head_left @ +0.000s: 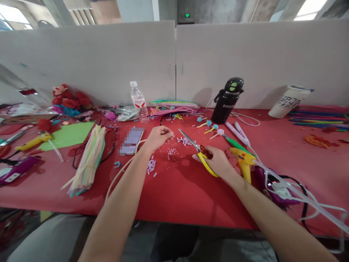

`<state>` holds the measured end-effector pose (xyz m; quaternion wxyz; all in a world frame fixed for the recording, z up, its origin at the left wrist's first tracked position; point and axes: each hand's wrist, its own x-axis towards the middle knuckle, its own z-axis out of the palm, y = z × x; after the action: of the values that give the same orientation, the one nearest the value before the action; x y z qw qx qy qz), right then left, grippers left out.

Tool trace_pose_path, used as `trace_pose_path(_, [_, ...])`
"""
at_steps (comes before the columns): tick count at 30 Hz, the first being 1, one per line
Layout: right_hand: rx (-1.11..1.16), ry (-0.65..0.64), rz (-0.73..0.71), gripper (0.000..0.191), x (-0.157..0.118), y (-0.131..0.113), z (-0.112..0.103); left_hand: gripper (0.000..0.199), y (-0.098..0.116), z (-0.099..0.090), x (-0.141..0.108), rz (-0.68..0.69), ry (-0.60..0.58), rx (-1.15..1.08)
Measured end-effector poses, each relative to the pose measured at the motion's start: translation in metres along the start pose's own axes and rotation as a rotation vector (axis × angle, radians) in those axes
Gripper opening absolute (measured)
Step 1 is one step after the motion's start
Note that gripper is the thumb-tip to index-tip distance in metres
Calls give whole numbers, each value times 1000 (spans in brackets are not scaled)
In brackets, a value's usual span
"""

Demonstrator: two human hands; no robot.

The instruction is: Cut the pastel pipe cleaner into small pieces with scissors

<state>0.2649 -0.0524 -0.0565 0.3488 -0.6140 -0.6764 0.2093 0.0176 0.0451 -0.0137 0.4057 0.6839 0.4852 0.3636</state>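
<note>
My right hand (pixel 216 162) grips a pair of scissors (pixel 205 164) with yellow and red handles, its blades slightly apart and pointing up and left. Left of the blade tips, my left hand (pixel 160 138) has its thumb and fingers pinched together; whatever is between them is too small to make out. Short lilac pieces (pixel 151 165) lie in a small pile beside my left forearm, and more lilac pieces (pixel 184 141) are under the scissor blades. Between the hands, tiny pale trimmings (pixel 171 153) are scattered over the red table (pixel 174 196).
A phone (pixel 132 141) and a bundle of pale pipe cleaners (pixel 88 160) lie to the left. At the back stand a water bottle (pixel 139 103) and a black flask (pixel 227 102). A yellow glue gun (pixel 244 160) with cords sits close by my right forearm.
</note>
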Motion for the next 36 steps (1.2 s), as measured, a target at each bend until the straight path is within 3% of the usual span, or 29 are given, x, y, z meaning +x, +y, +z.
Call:
trace_pose_path(5, [-41,-23,-21,53,-2,0,2,32,14,-4,-39,56,59,-425])
trace_pose_path(10, [-15,-47,-40,54,-3,-1,3,29,14,0,-52,-12,54,-582])
trace_pose_path(15, [-9,-53,-43,54,-3,-1,3,22,9,3,-51,6,34,-432])
trace_pose_path(19, [-19,-69,-50,54,-4,-1,3,18,2,4,-50,47,94,-353])
trace_pose_path(27, [-27,-85,-57,55,-6,-4,2,23,-4,3,-50,36,122,-289])
trace_pose_path(36, [-60,-78,-86,52,-8,-8,1,35,2,5,-54,92,153,-63])
